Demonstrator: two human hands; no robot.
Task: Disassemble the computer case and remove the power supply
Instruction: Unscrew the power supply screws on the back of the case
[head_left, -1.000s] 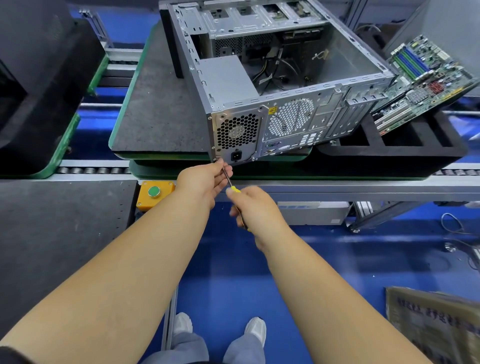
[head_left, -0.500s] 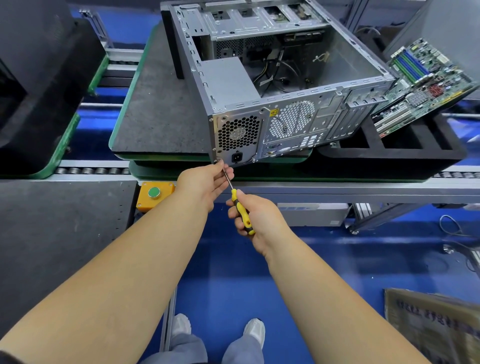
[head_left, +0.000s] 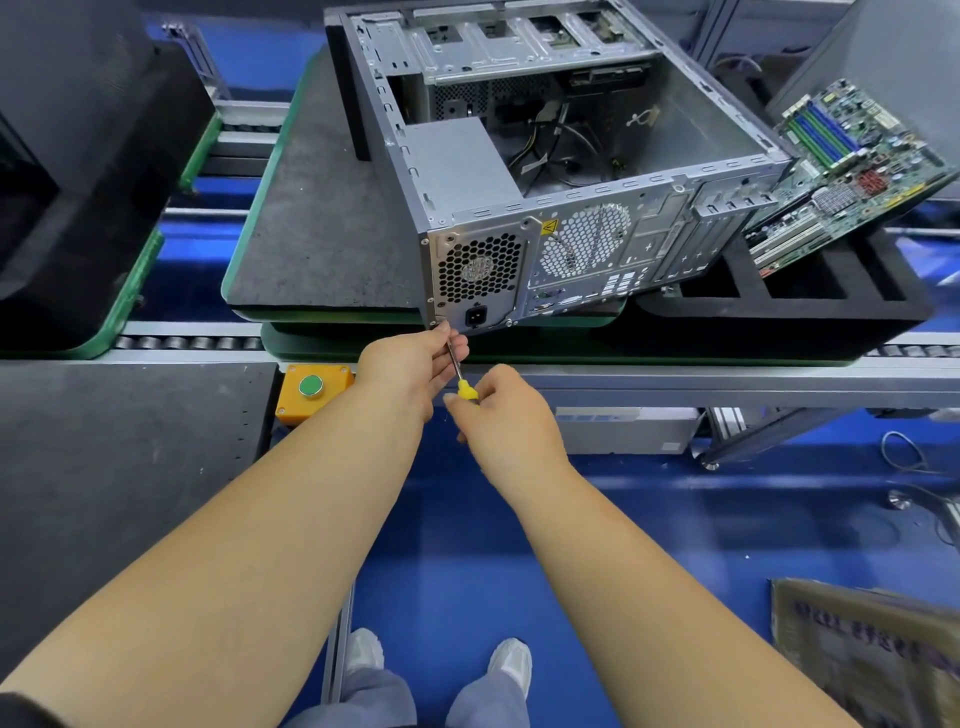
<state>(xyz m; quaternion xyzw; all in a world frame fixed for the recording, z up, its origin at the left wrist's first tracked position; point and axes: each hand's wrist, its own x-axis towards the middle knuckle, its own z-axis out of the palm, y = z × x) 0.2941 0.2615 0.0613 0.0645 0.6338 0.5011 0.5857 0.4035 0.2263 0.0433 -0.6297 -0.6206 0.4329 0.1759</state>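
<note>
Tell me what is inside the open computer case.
Inside the computer case sit the grey power supply in the near left corner, loose cables on the floor, and drive bays at the far end. What lies beneath the power supply and bays is hidden.

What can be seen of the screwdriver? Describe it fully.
The screwdriver has a thin bare metal shaft and a yellow handle, of which only the top shows. It slants up and leftward, its tip at the lower left corner of the computer case rear panel, just below the power supply, where a screw would sit; the screw itself is hidden. The left hand pinches the shaft near the tip, steadying it. The right hand grips the handle, covering most of it.
</note>
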